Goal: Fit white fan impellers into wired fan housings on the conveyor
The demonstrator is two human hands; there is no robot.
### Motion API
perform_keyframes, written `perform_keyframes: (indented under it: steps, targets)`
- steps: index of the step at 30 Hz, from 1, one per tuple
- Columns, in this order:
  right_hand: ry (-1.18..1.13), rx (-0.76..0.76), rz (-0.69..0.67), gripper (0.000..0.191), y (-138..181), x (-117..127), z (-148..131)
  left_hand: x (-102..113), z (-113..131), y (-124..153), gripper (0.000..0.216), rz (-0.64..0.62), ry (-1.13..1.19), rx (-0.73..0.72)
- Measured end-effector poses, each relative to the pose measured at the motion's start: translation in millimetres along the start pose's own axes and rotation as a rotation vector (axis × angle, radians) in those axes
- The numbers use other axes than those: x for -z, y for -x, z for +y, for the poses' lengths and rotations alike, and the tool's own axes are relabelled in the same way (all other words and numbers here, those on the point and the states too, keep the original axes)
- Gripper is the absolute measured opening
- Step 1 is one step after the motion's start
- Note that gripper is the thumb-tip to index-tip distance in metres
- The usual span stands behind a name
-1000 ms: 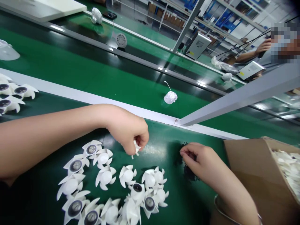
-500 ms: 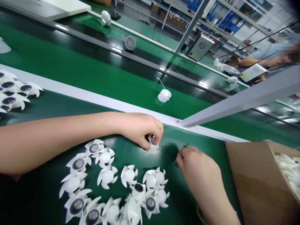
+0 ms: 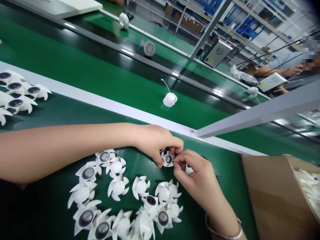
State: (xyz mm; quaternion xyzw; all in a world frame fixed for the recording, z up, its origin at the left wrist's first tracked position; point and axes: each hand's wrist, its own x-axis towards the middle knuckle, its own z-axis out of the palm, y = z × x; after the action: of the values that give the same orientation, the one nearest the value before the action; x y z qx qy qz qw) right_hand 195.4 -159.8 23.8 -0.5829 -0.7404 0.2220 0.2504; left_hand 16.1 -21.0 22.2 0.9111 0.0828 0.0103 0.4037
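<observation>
My left hand [image 3: 165, 145] is closed on a small white fan impeller [image 3: 168, 159], gripping it at the edge with its dark ring and hollow hub facing up. Right beside it, my right hand [image 3: 193, 166] has thumb and finger pinched at the impeller's right side; whatever sits between those fingertips is too small to make out. Small dark bits [image 3: 218, 179] lie on the green table around my right hand. Several more white impellers [image 3: 118, 187] are spread below my hands, some hub up and some with the smooth cap up.
A cardboard box [image 3: 265, 186] of white parts stands at the right. More impellers [image 3: 16, 86] lie at far left. Beyond a white rail [image 3: 112, 105], a green conveyor carries a white motor-like part [image 3: 170, 99] and a grey round fan [image 3: 149, 49]. A slanted post [image 3: 250, 111] rises at right. Another person works far right.
My right hand has moved left and up from the dark bits to the impeller in my left hand. The white part on the conveyor has shifted slightly left in view.
</observation>
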Motion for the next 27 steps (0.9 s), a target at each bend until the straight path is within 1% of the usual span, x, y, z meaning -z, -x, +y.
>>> perform_keyframes:
  steps: [6,12,16,20,24,27]
  targets:
    - [0.027,0.047,0.036,0.008,-2.8,-10.0,-1.2,-1.7,-3.2,-0.5,0.053,0.012,0.013,-0.008]
    - [0.178,0.142,0.052,0.008,-3.6,-12.2,-0.6,-2.9,-4.7,-1.6,0.051,0.026,0.012,-0.010]
    - [0.244,0.209,0.021,0.010,-4.7,-11.2,-3.3,1.3,-0.6,1.0,0.050,0.005,0.006,-0.017]
    - [0.268,0.201,0.022,0.009,-4.9,-11.1,-5.7,4.0,1.9,2.5,0.050,-0.009,0.015,-0.003]
    - [0.323,0.208,0.026,0.013,-1.1,-12.8,-8.1,0.6,-2.1,0.7,0.051,-0.008,0.045,0.002]
    - [0.432,0.252,0.052,0.016,3.9,-15.4,-13.4,-2.5,-6.0,-0.6,0.052,0.004,0.069,0.006]
